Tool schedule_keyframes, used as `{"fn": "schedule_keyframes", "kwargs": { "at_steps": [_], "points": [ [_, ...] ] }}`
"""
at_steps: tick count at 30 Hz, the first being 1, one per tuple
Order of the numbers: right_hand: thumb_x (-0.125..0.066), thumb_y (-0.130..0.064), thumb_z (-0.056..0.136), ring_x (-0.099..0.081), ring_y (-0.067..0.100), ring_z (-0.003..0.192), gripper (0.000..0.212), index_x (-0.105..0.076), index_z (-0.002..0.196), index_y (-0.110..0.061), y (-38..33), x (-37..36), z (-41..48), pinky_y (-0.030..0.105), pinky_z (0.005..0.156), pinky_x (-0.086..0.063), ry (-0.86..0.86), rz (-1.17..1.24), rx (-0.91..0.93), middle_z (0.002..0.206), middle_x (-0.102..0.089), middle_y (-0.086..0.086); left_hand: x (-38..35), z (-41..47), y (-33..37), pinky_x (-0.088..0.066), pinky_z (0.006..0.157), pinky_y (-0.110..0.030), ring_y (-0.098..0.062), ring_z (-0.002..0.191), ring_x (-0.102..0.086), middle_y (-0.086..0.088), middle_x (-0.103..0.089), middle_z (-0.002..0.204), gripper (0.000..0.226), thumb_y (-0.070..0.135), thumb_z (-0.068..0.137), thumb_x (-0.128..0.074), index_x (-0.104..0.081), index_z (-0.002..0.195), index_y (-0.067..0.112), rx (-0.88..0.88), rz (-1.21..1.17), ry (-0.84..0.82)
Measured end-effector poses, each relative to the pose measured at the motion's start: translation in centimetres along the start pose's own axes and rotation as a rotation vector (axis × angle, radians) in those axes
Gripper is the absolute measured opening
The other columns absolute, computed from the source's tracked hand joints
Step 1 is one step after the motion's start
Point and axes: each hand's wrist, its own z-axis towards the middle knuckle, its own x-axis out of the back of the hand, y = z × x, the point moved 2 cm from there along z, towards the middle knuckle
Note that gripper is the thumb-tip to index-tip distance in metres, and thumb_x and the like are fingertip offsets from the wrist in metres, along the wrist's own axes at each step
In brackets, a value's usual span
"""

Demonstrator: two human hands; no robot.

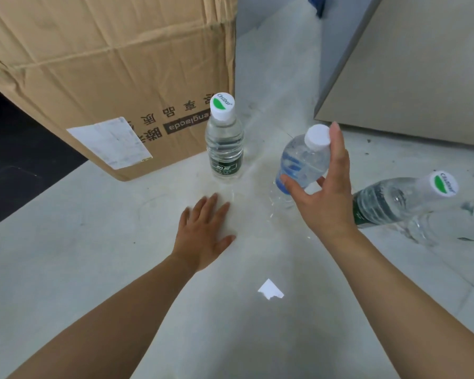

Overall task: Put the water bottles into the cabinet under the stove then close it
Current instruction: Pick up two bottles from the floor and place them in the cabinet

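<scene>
Right hand [323,192] fingers clamp blue-label bottle [301,162] — seemingly lifted; left hand [203,231] fingers apart.

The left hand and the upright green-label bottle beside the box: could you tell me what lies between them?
Only bare floor lies between the left hand and the green-label bottle, in the head view.

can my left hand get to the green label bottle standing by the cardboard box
Probably yes. Your left hand is open and empty, just short of the green-label bottle, with only bare floor between them.
</scene>
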Motion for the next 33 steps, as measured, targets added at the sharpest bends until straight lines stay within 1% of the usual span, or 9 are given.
{"fn": "schedule_keyframes", "kwargs": {
  "at_steps": [7, 11, 16, 20, 24, 27, 29, 31, 33],
  "points": [
    [-0.077, -0.020, 0.073, -0.030, -0.016, 0.104, 0.097, -0.007, 0.137, -0.040, -2.0, 0.7, -2.0, -0.008, 0.087, -0.022, 0.039, -0.142, 0.046, 0.124, -0.026, -0.003, -0.5, -0.1, -0.6, -0.017, 0.112, -0.051, -0.028, 0.143, -0.018, -0.004, -0.017, 0.158, 0.073, 0.066, 0.084, -0.021, -0.025, 0.147, 0.029, -0.037, -0.015, 0.041],
    [-0.074, -0.028, 0.073, -0.030, -0.008, 0.109, 0.096, -0.005, 0.138, -0.047, -1.2, -0.4, -3.6, -0.007, 0.088, -0.020, -0.048, -0.132, 0.010, 0.125, -0.028, -0.008, -0.8, -0.1, -0.9, -0.019, 0.111, -0.050, -0.028, 0.143, -0.020, -0.003, -0.020, 0.157, 0.072, 0.067, 0.084, -0.025, -0.027, 0.146, 0.030, -0.039, -0.029, 0.058],
    [-0.066, -0.022, 0.076, -0.036, 0.006, 0.121, 0.085, -0.012, 0.140, -0.040, -0.1, -2.2, -3.5, -0.001, 0.095, -0.025, 0.061, -0.056, -0.030, 0.131, -0.029, -0.005, -0.5, 0.0, -1.1, -0.019, 0.112, -0.048, -0.026, 0.143, -0.020, -0.001, -0.019, 0.157, 0.072, 0.068, 0.082, -0.025, -0.028, 0.145, 0.032, -0.064, -0.059, 0.055],
    [-0.064, -0.018, 0.079, -0.026, -0.023, 0.115, 0.077, -0.018, 0.139, -0.031, 0.5, -2.9, -2.8, -0.006, 0.088, -0.025, 0.098, -0.061, 0.025, 0.132, -0.030, 0.007, 0.6, 0.3, -1.8, -0.022, 0.112, -0.042, -0.023, 0.144, -0.019, 0.001, -0.018, 0.157, 0.076, 0.067, 0.081, -0.019, -0.027, 0.146, 0.030, -0.090, -0.096, 0.054],
    [-0.059, -0.030, 0.081, -0.038, -0.012, 0.103, 0.073, -0.015, 0.137, -0.044, 1.2, -3.2, -1.8, -0.001, 0.086, -0.033, 0.040, -0.031, 0.002, 0.132, -0.027, 0.002, 4.1, 0.8, -2.1, -0.037, 0.104, -0.044, -0.026, 0.137, -0.032, -0.002, -0.030, 0.153, 0.068, 0.062, 0.088, -0.036, -0.031, 0.144, 0.024, -0.011, -0.226, 0.263],
    [-0.061, -0.025, 0.084, -0.032, -0.022, 0.107, 0.071, -0.016, 0.131, -0.054, 1.8, -3.0, -2.9, -0.005, 0.082, -0.029, -0.023, -0.044, -0.042, 0.133, -0.026, -0.003, 6.8, 2.0, -1.5, -0.034, 0.105, -0.039, -0.024, 0.138, -0.030, -0.003, -0.028, 0.154, 0.071, 0.053, 0.088, -0.046, -0.022, 0.147, 0.022, 0.081, -0.358, 0.391],
    [-0.061, -0.025, 0.086, -0.036, -0.011, 0.113, 0.070, -0.016, 0.132, -0.054, 2.3, -2.8, -4.2, 0.002, 0.087, -0.033, -0.070, -0.068, -0.089, 0.138, -0.026, -0.003, 8.0, 3.3, -1.0, -0.033, 0.105, -0.035, -0.022, 0.138, -0.031, -0.002, -0.027, 0.154, 0.076, 0.053, 0.086, -0.049, -0.017, 0.148, 0.023, 0.060, -0.491, 0.434],
    [-0.061, -0.028, 0.085, -0.043, 0.009, 0.118, 0.070, -0.019, 0.133, -0.056, 2.7, -2.6, -5.3, 0.025, 0.092, -0.046, -0.090, -0.080, -0.151, 0.140, -0.026, -0.007, 8.9, 4.6, -0.4, -0.035, 0.108, -0.036, -0.017, 0.136, -0.035, 0.001, -0.031, 0.152, 0.078, 0.049, 0.085, -0.055, -0.015, 0.148, 0.025, -0.019, -0.655, 0.437],
    [-0.061, -0.030, 0.084, -0.045, 0.012, 0.117, 0.069, -0.019, 0.132, -0.058, 3.0, -2.3, -5.8, 0.037, 0.091, -0.050, -0.088, -0.085, -0.198, 0.139, -0.027, -0.009, 9.8, 5.6, 0.3, -0.036, 0.108, -0.033, -0.009, 0.134, -0.036, 0.005, -0.034, 0.150, 0.078, 0.041, 0.085, -0.060, -0.015, 0.147, 0.025, -0.078, -0.799, 0.416]
  ]
}}
